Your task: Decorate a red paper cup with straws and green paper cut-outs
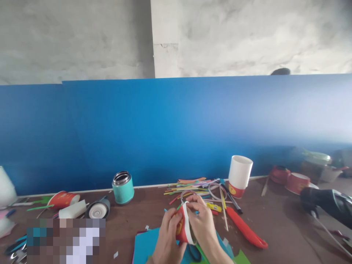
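Two-handed work on a paper cup, as seen from the head. The red cup was held on its side above a stack of blue sheets, its mouth turned toward the right hand. The body of the cup was grasped by the left hand, whose fingers were curled around the red wall. A white band ran around the mouth, and its upper part was gripped between the fingers of the right hand; whether the band was a separate strip or the cup's own rim could not be told.

The step in hand was judged to be the pressing or adjusting of this band against the cup. For the next move, a firm but light hold by the left hand was judged to be called for, so that the wall would not be dented, while the band was worked evenly around the edge by the right fingertips.

Coloured sticks were spread behind the hands, and a long red-handled tool was laid to their right. A tall white cup with a red base was stood farther back, near the blue partition.
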`<state>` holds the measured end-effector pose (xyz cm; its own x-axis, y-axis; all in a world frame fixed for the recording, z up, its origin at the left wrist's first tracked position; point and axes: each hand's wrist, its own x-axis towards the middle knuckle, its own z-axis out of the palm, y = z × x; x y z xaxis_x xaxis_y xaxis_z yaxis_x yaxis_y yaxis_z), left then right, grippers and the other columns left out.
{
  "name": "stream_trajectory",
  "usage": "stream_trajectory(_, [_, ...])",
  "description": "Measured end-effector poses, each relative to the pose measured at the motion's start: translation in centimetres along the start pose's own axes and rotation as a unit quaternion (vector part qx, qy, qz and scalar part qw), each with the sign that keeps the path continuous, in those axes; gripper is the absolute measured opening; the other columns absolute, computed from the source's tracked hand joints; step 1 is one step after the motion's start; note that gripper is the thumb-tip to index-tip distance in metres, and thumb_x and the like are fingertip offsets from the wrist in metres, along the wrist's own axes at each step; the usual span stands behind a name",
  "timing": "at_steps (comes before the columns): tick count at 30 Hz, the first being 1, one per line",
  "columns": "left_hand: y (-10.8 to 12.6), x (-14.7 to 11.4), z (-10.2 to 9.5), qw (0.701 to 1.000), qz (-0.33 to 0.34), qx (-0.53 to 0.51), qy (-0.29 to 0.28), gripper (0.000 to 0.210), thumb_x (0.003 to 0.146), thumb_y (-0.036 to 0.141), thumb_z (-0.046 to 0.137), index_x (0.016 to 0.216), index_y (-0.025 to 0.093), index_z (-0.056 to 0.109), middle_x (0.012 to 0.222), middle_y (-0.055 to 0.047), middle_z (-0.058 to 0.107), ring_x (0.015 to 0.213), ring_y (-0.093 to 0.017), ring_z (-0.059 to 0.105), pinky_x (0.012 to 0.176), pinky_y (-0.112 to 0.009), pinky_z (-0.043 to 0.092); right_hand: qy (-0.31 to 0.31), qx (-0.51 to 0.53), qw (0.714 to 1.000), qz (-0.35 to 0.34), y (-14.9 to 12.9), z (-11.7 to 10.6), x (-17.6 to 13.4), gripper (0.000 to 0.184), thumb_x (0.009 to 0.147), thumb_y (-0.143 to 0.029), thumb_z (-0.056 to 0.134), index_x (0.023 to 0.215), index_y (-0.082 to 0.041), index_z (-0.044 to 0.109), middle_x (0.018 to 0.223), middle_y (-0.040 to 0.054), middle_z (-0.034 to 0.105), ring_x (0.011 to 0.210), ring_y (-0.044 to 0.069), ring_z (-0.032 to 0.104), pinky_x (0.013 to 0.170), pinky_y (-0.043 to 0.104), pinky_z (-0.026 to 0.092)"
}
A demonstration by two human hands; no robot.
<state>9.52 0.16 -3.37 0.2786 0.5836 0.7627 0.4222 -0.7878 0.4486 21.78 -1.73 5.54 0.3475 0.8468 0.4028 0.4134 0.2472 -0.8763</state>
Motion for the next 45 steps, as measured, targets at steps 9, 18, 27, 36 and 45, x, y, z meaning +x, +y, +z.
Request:
stream_trajectory(9, [-0.6, 0.1, -0.5, 0.999, 0.006, -0.016, -0.038, 0.061, 0.061, 0.0, 0.049, 0.119, 0.019, 0.046, 0.122, -0.016, 0.047, 0.117, -0.029, 0.046, 0.092, -0.043, 0.046, -0.036, -0.181, 0.981, -0.059, -0.3, -1.0, 0.3, 0.019, 0.073, -0.016, 0.05, 0.062, -0.021, 0.064, 0.08, 0.0055, 0.066, 0.081, 0.022, 0.058, 0.074, 0.032, 0.04])
stream_trajectory(18, [0.0, 0.4, -0.5, 0.999, 0.037, -0.023, 0.02, 0.05, 0.069, 0.003, 0.048, 0.117, 0.019, 0.046, 0.119, -0.017, 0.049, 0.115, -0.028, 0.049, 0.089, -0.041, 0.048, -0.113, -0.038, 0.993, -0.008, 0.6, -0.8, 0.8, 0.02, 0.079, -0.03, 0.046, 0.07, -0.018, 0.06, 0.065, 0.0013, 0.062, 0.065, 0.018, 0.057, 0.058, 0.024, 0.04])
stream_trajectory(27, [-0.5, -0.4, 0.3, 0.999, 0.013, -0.029, -0.03, 0.062, 0.062, 0.005, 0.056, 0.122, 0.019, 0.044, 0.124, -0.018, 0.047, 0.119, -0.033, 0.045, 0.093, -0.046, 0.044, -0.041, -0.177, 0.983, -0.019, 0.3, -0.6, 0.0, 0.021, 0.074, -0.022, 0.045, 0.054, -0.021, 0.038, 0.052, -0.0044, 0.043, 0.053, 0.013, 0.041, 0.051, 0.022, 0.03])
stream_trajectory(36, [2.4, 2.8, -1.8, 0.936, -0.134, -0.319, -0.061, 0.036, 0.074, 0.032, 0.062, 0.106, 0.019, 0.053, 0.096, -0.008, 0.06, 0.087, -0.022, 0.058, 0.078, -0.035, 0.049, -0.165, 0.012, 0.983, 0.085, 0.5, -2.2, 1.6, 0.017, 0.07, -0.027, 0.05, 0.079, -0.018, 0.061, 0.054, -0.0051, 0.051, 0.051, 0.012, 0.047, 0.048, 0.021, 0.035])
stream_trajectory(45, [2.1, 4.1, -3.1, 0.769, -0.335, -0.541, -0.058, 0.079, 0.05, 0.052, 0.079, 0.117, 0.017, 0.052, 0.1, -0.013, 0.067, 0.094, -0.031, 0.061, 0.08, -0.041, 0.047, -0.275, 0.025, 0.961, 0.033, -0.7, -3.8, 2.2, 0.026, 0.073, -0.017, 0.043, 0.068, -0.016, 0.068, 0.056, 0.0, 0.062, 0.054, 0.013, 0.055, 0.049, 0.02, 0.038])
